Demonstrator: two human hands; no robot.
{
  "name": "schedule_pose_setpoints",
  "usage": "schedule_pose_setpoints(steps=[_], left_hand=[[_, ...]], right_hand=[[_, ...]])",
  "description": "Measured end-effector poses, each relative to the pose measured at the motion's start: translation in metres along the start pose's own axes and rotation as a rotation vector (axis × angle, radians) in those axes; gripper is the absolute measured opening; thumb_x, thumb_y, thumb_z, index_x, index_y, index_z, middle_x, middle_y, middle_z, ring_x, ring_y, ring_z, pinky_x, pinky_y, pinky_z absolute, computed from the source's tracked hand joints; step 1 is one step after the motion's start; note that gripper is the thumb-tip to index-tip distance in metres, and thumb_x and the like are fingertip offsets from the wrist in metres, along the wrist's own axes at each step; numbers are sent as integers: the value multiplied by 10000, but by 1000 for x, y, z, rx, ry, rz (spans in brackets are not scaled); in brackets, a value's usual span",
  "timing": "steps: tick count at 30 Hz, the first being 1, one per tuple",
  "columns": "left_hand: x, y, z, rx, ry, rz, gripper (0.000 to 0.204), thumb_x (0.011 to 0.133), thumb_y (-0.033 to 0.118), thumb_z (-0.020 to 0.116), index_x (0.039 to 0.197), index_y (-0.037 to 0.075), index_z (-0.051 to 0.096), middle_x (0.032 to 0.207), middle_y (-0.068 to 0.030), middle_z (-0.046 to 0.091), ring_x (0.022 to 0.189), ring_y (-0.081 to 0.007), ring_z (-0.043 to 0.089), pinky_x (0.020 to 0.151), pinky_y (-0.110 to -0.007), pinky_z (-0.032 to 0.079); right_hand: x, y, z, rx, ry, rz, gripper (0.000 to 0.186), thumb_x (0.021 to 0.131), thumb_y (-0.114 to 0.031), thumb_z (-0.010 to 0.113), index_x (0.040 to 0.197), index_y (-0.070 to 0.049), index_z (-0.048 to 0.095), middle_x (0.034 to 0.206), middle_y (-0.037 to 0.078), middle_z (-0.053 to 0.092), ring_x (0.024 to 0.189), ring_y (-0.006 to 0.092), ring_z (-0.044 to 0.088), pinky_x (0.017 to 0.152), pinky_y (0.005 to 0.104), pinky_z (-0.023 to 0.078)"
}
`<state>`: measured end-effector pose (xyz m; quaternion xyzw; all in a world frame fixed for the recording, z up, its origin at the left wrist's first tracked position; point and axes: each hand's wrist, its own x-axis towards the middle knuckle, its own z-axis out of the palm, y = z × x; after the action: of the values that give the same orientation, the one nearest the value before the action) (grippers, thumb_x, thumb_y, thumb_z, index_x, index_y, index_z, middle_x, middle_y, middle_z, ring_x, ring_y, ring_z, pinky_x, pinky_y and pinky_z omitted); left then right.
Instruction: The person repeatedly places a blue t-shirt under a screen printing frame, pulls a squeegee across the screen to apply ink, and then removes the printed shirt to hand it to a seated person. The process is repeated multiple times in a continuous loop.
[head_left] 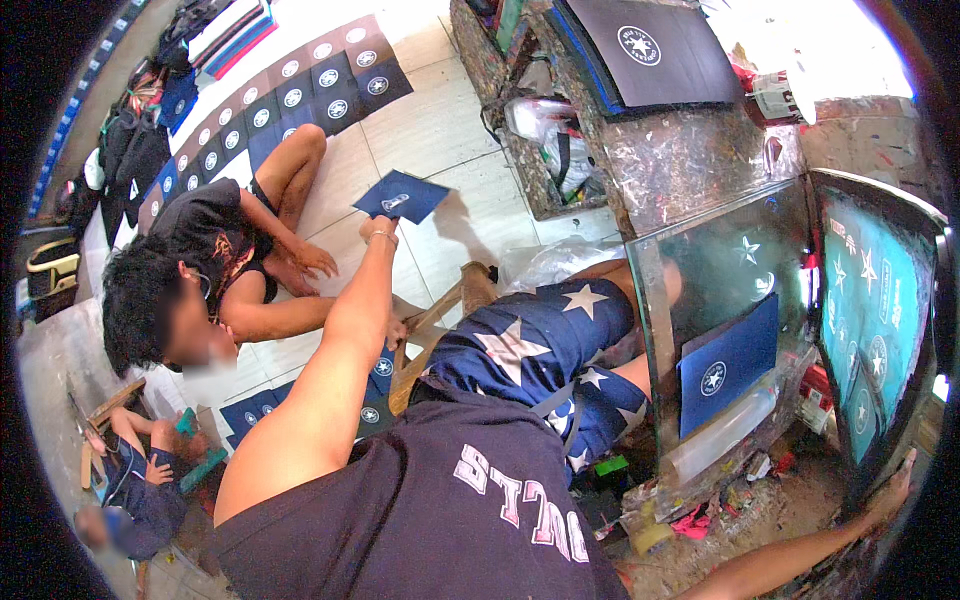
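My left hand stretches out over the tiled floor to the left, fingers closed on the edge of a navy fabric piece with a small white print. Down at the right, my right hand grips the lower edge of a raised screen-printing frame, its teal mesh bearing stars and round emblems. Beside the frame, a blue fabric piece with a round white star print lies on the glass-topped printing table. The right fingers show only partly.
A seated person is close to my left arm. Rows of printed dark pieces cover the floor beyond. A stack of dark sheets and a paint-stained tub stand at the far right. Another person sits at the lower left.
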<state>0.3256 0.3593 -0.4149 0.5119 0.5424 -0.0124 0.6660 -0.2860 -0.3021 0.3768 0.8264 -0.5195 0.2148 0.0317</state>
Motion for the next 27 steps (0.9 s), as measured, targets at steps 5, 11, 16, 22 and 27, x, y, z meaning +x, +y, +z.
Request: schedule_pose_setpoints(steps=[5, 11, 16, 22, 27], left_hand=[[-1, -6, -24, -235, -26, -72, 270, 899, -85, 516, 1150, -93, 613, 1190, -223, 614, 900, -319, 686, 754, -449, 645], [-1, -48, -72, 238, -177, -88, 174, 927, 24, 558, 1071, -47, 625, 999, -154, 655, 820, -238, 672, 693, -366, 588], [-101, -19, -52, 560, -393, 393, 140, 951, 114, 594, 1006, -8, 635, 839, -97, 690, 754, -171, 660, 642, -297, 541], [-418, 22, -1, 410, -1586, 935, 237, 982, 69, 602, 1208, 7, 634, 1092, -93, 686, 985, -169, 653, 895, -323, 522], [-621, -74, -40, 497, -2784, 1284, 641, 901, 338, 708, 1414, 15, 500, 1442, -214, 523, 1349, -369, 493, 1145, -449, 388]], right_hand=[[-22, -22, 8, 15, 74, -58, 571, 1082, -389, 390, 1476, 16, 473, 1460, 102, 549, 1315, 220, 510, 1133, 319, 332], [-7, 9, 3, 281, 16, 214, 604, 1063, -425, 401, 1445, 30, 508, 1465, 132, 543, 1356, 261, 491, 1160, 356, 316], [-22, -5, 6, -303, 62, -581, 625, 1041, -470, 401, 1320, 48, 614, 1334, 183, 620, 1279, 273, 537, 1112, 369, 370], [-60, -131, 37, -99, 150, -148, 607, 954, -574, 530, 1061, -5, 711, 990, 172, 723, 927, 300, 679, 905, 397, 486], [-73, -181, 49, -157, 317, -135, 522, 955, -452, 481, 989, 36, 664, 880, 248, 657, 797, 318, 609, 803, 447, 455]])
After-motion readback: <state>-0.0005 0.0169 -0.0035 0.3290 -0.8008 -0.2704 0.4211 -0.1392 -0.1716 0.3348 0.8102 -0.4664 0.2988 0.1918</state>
